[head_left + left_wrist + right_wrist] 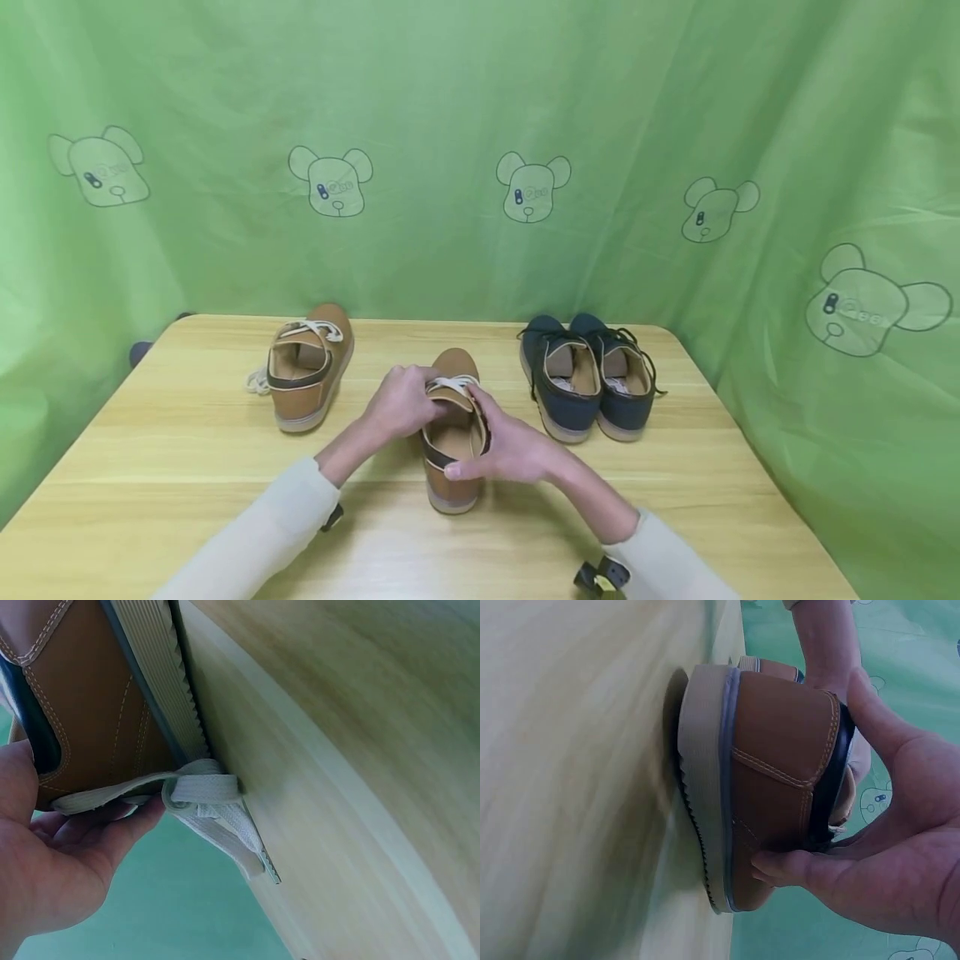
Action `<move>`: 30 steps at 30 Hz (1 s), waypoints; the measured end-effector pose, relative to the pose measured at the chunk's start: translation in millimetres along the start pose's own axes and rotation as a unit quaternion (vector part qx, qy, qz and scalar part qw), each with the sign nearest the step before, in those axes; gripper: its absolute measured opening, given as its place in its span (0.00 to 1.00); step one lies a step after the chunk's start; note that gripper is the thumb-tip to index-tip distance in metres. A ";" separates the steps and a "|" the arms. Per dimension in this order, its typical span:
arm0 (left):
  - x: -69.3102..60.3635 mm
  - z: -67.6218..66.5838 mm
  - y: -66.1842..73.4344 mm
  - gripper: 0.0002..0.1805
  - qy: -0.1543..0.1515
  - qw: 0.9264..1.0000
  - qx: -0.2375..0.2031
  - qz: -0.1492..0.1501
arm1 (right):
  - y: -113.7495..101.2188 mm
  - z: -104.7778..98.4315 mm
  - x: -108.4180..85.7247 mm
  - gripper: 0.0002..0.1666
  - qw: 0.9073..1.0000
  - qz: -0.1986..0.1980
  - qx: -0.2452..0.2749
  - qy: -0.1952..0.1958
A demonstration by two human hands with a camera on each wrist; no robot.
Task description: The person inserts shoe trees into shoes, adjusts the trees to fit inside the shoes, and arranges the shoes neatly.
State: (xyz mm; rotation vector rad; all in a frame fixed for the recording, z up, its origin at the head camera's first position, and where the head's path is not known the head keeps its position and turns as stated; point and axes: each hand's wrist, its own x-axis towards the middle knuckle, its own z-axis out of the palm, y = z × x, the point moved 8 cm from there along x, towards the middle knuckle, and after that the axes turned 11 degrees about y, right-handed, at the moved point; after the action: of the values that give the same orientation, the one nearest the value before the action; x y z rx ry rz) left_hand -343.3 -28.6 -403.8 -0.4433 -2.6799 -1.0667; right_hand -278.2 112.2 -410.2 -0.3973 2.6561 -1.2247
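In the head view a brown shoe point(452, 485) with white laces point(453, 383) stands mid-table, toe pointing away. My left hand point(401, 402) grips its left side near the lacing. On the other side my right hand point(517, 446) holds the shoe, thumb at the heel collar and fingers by the laces. The left wrist view shows a looped white lace point(206, 795) hanging beside the sole, next to the left fingers point(135, 829). In the right wrist view, the shoe's heel point(780, 727) is seen close up; the fingers on the far side are partly hidden.
A matching brown shoe point(300, 404) stands to the left, a white lace point(258, 382) trailing beside it. Two dark blue shoes point(566, 414) with dark laces sit side by side on the right. Behind the wooden table point(187, 433) hangs a green curtain point(435, 250).
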 end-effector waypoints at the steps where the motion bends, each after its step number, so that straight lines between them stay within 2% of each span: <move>1: 0.0 0.2 -0.7 0.16 -0.001 1.000 -0.002 -0.001 | 0.5 -1.5 0.4 0.72 1.000 0.006 -0.008 0.003; 5: -0.6 2.4 -3.1 0.14 -0.006 1.000 -0.010 -0.008 | 1.5 -8.8 3.4 0.60 0.999 0.018 -0.011 0.031; 10: -1.5 3.3 -2.9 0.14 -0.001 1.000 -0.010 -0.010 | 0.9 -16.2 9.1 0.45 0.997 0.012 0.044 0.068; 16: -1.8 3.5 -3.5 0.17 0.001 1.000 -0.006 -0.014 | 6.0 -19.5 16.9 0.45 0.994 0.017 0.074 0.073; 23: -4.0 3.3 1.2 0.17 0.001 1.000 -0.005 -0.008 | 12.5 -15.1 20.6 0.37 0.993 0.010 0.110 0.040; 30: -6.2 3.6 3.7 0.21 0.007 1.000 0.003 0.007 | 14.8 -14.1 21.8 0.37 0.993 0.005 0.111 0.045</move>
State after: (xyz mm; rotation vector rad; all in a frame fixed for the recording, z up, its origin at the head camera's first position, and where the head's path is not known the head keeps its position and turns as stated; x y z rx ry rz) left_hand -336.6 -24.7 -406.0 -0.4507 -2.6624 -1.0550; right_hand -305.1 124.5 -413.8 -0.2989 2.5504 -1.5493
